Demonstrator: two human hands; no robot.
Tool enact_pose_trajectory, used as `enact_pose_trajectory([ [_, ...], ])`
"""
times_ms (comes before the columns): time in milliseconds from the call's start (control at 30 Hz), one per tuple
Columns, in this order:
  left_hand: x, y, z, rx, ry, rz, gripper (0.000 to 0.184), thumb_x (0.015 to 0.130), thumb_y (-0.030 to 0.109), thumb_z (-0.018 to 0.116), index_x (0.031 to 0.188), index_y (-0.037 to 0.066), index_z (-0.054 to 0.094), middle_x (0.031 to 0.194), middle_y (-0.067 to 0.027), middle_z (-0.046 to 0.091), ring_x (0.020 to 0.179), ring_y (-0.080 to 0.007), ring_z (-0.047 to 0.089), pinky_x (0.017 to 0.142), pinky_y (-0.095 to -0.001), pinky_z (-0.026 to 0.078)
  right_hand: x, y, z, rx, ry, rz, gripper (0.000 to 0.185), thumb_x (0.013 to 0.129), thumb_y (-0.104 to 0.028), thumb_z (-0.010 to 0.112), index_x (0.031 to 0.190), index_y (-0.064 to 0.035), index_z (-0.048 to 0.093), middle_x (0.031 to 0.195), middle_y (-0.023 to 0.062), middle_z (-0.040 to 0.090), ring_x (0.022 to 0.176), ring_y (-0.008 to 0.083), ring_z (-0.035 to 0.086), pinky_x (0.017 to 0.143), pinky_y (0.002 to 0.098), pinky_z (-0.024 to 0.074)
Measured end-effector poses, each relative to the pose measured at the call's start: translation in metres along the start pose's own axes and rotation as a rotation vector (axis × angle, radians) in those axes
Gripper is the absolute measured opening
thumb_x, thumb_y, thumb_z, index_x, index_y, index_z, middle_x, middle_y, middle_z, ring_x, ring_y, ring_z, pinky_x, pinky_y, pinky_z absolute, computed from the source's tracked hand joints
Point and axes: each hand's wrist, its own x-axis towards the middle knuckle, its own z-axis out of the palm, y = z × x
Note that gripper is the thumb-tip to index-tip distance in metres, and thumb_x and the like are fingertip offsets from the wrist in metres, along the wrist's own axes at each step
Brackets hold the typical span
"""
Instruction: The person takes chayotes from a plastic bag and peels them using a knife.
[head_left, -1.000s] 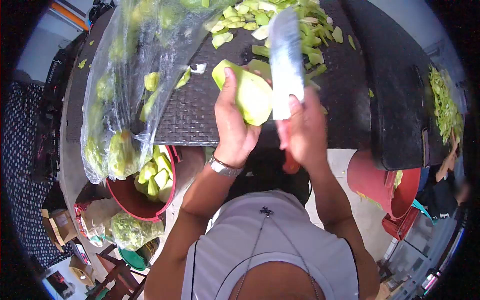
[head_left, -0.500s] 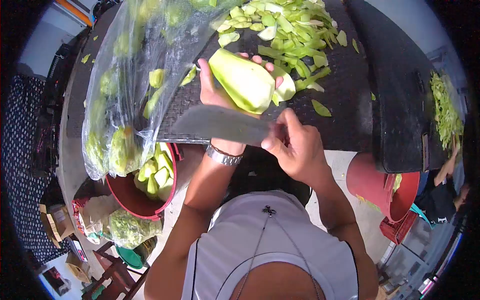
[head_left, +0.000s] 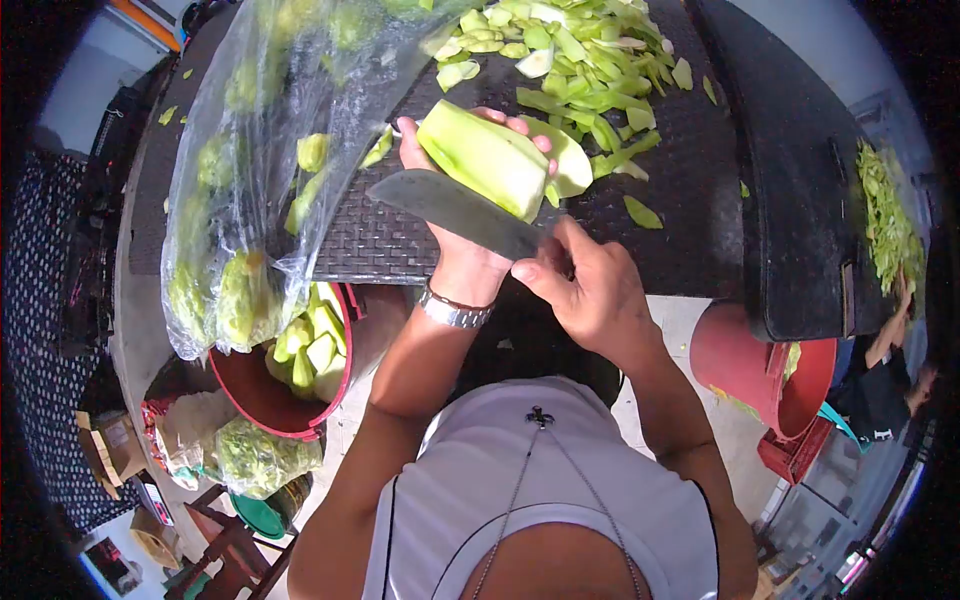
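A peeled pale green fruit (head_left: 485,160) rests in my left hand (head_left: 462,240), whose fingers curl round its far side above the dark woven table (head_left: 385,240). My right hand (head_left: 600,285) is closed on the handle of a wide-bladed knife (head_left: 455,208). The blade points left and lies across the near side of the fruit, over my left palm; whether it touches the fruit is hard to tell. Just right of the fruit lies a flat green slice (head_left: 568,160). Green peelings (head_left: 590,60) are heaped beyond my hands.
A clear plastic bag (head_left: 270,130) with green fruits covers the table's left part. Below it, a red bucket (head_left: 265,400) holds peeled pieces. Another red bucket (head_left: 730,360) stands at the right, under a black surface (head_left: 800,220). At the far right is another person's arm (head_left: 890,330).
The knife has swung from upright on the right to lying leftward across the fruit's near side. My left hand has tilted the fruit and a long peeling now lies on the table.
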Motion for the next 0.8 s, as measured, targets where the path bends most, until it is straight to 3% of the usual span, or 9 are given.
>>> enact_pose_trajectory([
  [100,-0.002,-0.005,0.000,0.066,-0.060,0.006,0.073,0.098,0.072,0.045,0.111,0.001,0.061,0.107,-0.0169,0.064,0.103,-0.0401,0.063,0.093,-0.0586,0.053,0.006,0.002,0.001,0.033,0.001,-0.004,0.051,0.093,-0.049,0.073,0.095,-0.0006,0.056,0.065,0.0172,0.064,0.063,0.0420,0.069,0.057,0.0478,0.0525],
  [200,-0.005,-0.013,0.005,0.014,0.064,0.150,0.072,0.101,0.070,0.042,0.112,0.000,0.060,0.108,-0.0168,0.061,0.106,-0.0366,0.060,0.098,-0.0576,0.050,0.007,0.000,0.001,0.016,0.013,-0.007,0.053,0.093,-0.051,0.072,0.095,-0.0006,0.056,0.065,0.0182,0.064,0.064,0.0434,0.068,0.057,0.0488,0.0521],
  [300,-0.008,-0.018,0.007,0.127,0.014,0.202,0.074,0.101,0.071,0.041,0.114,0.000,0.058,0.109,-0.0165,0.060,0.108,-0.0336,0.057,0.100,-0.0570,0.048,0.003,0.004,0.003,0.017,0.018,-0.004,0.055,0.093,-0.053,0.071,0.097,-0.0003,0.057,0.067,0.0193,0.065,0.066,0.0446,0.068,0.058,0.0500,0.0522],
  [400,-0.009,-0.020,0.009,0.026,-0.047,0.204,0.075,0.101,0.072,0.039,0.115,0.000,0.058,0.109,-0.0169,0.061,0.107,-0.0341,0.058,0.099,-0.0571,0.049,0.002,-0.001,-0.001,0.044,0.025,-0.005,0.056,0.093,-0.054,0.070,0.101,0.0003,0.058,0.070,0.0206,0.066,0.068,0.0456,0.069,0.059,0.0513,0.0527],
  [500,-0.014,-0.026,0.018,0.162,0.006,0.252,0.071,0.104,0.068,0.035,0.108,0.001,0.058,0.104,-0.0143,0.060,0.101,-0.0305,0.060,0.091,-0.0519,0.052,0.003,0.000,0.001,0.018,0.059,-0.039,0.059,0.093,-0.054,0.070,0.107,0.0015,0.057,0.073,0.0221,0.067,0.072,0.0465,0.069,0.061,0.0528,0.0533],
  [633,-0.025,-0.037,0.021,0.192,0.065,0.228,0.066,0.106,0.062,0.034,0.114,0.001,0.056,0.109,-0.0136,0.059,0.103,-0.0306,0.060,0.094,-0.0520,0.052,0.010,-0.004,0.003,0.134,0.135,-0.081,0.066,0.092,-0.058,0.069,0.113,0.0030,0.055,0.075,0.0252,0.068,0.075,0.0479,0.070,0.063,0.0542,0.0542],
  [733,-0.025,-0.041,0.022,0.209,0.080,0.291,0.062,0.107,0.058,0.033,0.116,0.001,0.055,0.111,-0.0130,0.059,0.104,-0.0300,0.061,0.096,-0.0518,0.052,0.007,-0.001,-0.002,-0.039,0.086,0.002,0.072,0.096,-0.051,0.066,0.136,0.0055,0.048,0.085,0.0260,0.070,0.084,0.0452,0.072,0.070,0.0444,0.0546],
  [800,-0.026,-0.043,0.025,0.166,0.087,0.318,0.059,0.108,0.056,0.033,0.117,0.001,0.054,0.112,-0.0127,0.058,0.103,-0.0296,0.062,0.098,-0.0513,0.052,0.007,-0.002,-0.003,-0.064,0.069,0.001,0.075,0.095,-0.051,0.066,0.140,0.0053,0.045,0.087,0.0264,0.070,0.085,0.0459,0.072,0.071,0.0448,0.0550],
])
